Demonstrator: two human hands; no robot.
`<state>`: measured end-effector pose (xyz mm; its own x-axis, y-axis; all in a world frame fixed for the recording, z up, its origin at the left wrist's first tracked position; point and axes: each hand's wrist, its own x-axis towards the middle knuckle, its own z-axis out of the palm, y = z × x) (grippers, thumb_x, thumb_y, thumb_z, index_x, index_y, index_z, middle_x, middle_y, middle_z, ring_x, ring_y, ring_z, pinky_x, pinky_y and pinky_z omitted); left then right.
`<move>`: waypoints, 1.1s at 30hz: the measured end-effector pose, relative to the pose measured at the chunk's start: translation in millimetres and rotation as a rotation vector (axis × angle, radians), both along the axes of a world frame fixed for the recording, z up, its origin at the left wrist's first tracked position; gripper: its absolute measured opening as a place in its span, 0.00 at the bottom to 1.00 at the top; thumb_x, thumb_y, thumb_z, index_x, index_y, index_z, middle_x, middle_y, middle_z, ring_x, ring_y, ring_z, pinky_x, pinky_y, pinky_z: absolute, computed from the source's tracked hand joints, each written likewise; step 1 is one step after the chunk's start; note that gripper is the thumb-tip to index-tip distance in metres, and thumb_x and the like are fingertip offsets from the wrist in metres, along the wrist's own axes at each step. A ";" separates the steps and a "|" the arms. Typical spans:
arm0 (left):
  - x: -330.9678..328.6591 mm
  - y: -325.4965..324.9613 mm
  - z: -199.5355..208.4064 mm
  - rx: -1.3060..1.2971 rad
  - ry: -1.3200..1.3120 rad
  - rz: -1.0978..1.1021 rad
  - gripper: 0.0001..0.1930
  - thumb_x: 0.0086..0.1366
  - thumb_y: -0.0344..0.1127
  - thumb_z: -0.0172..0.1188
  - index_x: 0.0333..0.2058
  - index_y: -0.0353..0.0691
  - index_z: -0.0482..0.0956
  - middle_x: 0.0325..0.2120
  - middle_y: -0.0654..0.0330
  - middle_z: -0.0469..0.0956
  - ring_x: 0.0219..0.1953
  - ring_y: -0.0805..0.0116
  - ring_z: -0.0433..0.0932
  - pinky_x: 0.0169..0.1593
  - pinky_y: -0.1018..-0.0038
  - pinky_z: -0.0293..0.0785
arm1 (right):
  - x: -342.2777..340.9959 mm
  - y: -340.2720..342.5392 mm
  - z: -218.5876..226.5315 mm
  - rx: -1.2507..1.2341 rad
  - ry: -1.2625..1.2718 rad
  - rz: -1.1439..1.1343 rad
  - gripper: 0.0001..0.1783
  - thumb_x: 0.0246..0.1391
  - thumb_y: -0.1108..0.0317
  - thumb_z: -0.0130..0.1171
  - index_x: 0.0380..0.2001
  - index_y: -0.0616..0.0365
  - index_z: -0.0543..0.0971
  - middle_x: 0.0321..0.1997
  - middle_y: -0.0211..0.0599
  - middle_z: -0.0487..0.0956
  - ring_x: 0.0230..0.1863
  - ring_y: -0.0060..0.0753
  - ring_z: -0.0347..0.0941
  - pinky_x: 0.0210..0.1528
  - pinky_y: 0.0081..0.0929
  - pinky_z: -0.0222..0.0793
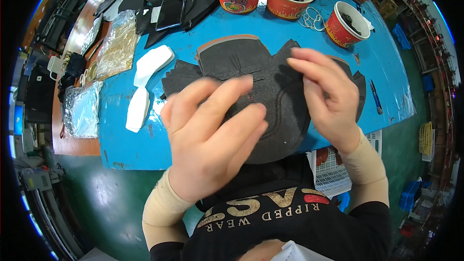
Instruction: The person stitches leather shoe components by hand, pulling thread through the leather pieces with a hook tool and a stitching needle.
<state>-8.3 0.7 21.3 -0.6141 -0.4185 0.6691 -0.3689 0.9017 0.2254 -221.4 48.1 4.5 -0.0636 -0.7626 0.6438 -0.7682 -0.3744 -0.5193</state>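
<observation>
A pile of cut black sheet pieces [290, 116] lies at the table's near edge, with a curved stitched line on the top one. Several thin black strips [241, 73] rest on the pile. Over its left part hovers my left hand [208, 135], fingers spread and slightly blurred, with nothing visible in them. My right hand [331, 96] is above the pile's right side, fingers loosely bent and the thumb apart from them. Its fingertips are close to a pointed black flap; I see nothing held there. Layered black edges fan out on both sides, and a brown edge shows at the back.
Paper tubs [239, 0] with black bits in some stand at the back. A phone [172, 9] lies on black sheets. White pads [145, 84] and plastic bags [116, 43] are left; a pen [375, 97] and white cord [313, 19] are right. Below sits a white basket [333, 179].
</observation>
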 end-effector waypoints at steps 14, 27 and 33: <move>23.9 54.2 -26.1 1.180 0.733 -0.351 0.15 0.63 0.27 0.59 0.48 0.29 0.77 0.39 0.54 0.78 0.36 0.71 0.77 0.40 0.78 0.74 | 60.4 39.8 13.9 0.455 -0.826 0.491 0.13 0.53 0.82 0.58 0.40 0.62 0.68 0.37 0.37 0.76 0.40 0.22 0.75 0.42 0.21 0.72; 29.1 44.5 -24.9 0.835 0.608 -0.306 0.16 0.59 0.22 0.62 0.47 0.31 0.77 0.38 0.54 0.77 0.34 0.71 0.77 0.37 0.78 0.74 | 59.5 37.9 20.8 0.454 -0.565 0.541 0.20 0.45 0.88 0.61 0.38 0.60 0.66 0.38 0.40 0.76 0.43 0.30 0.75 0.47 0.27 0.72; 36.3 43.9 -22.1 0.702 0.391 -0.294 0.17 0.52 0.22 0.67 0.43 0.34 0.81 0.35 0.56 0.78 0.34 0.64 0.78 0.36 0.75 0.74 | 57.3 36.5 13.9 0.272 -0.434 0.506 0.13 0.39 0.83 0.67 0.29 0.58 0.76 0.29 0.34 0.80 0.32 0.31 0.79 0.34 0.22 0.74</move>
